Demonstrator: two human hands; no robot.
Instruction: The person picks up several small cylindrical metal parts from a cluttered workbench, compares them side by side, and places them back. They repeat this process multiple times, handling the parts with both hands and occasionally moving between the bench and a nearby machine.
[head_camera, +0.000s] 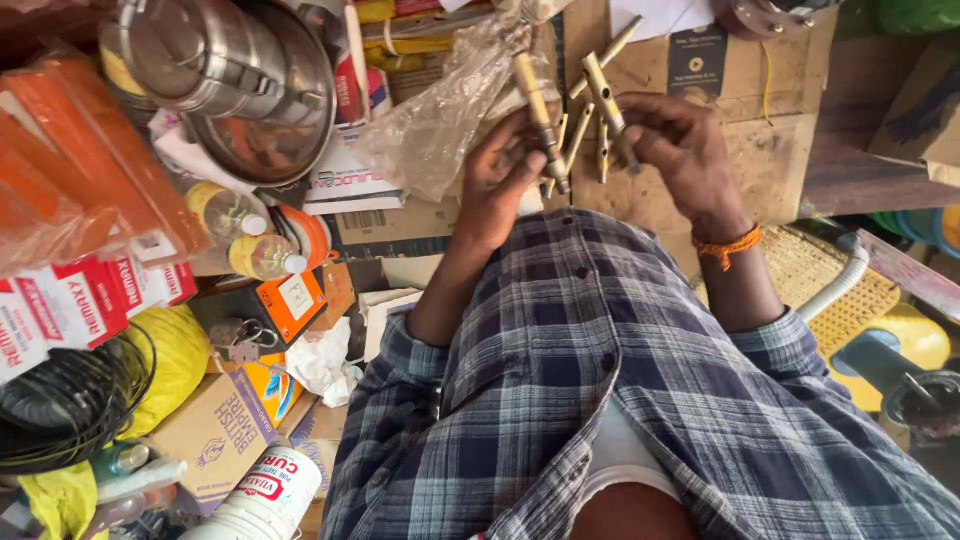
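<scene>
Looking down past a plaid shirt (600, 400), both hands sit up front over a cardboard box (770, 150). Left hand (497, 185) is clamped on a bunch of brass fittings (575, 130), w/ one long fitting (538, 105) sticking up from its fingers. Right hand (680, 150), orange thread at the wrist, is closed on another fitting (605, 100), pinched btwn thumb & fingers, just beside the bunch. A clear plastic bag (440, 120) hangs next to the left hand. Farther off, steel pots (240, 80) & orange packs (90, 160).
</scene>
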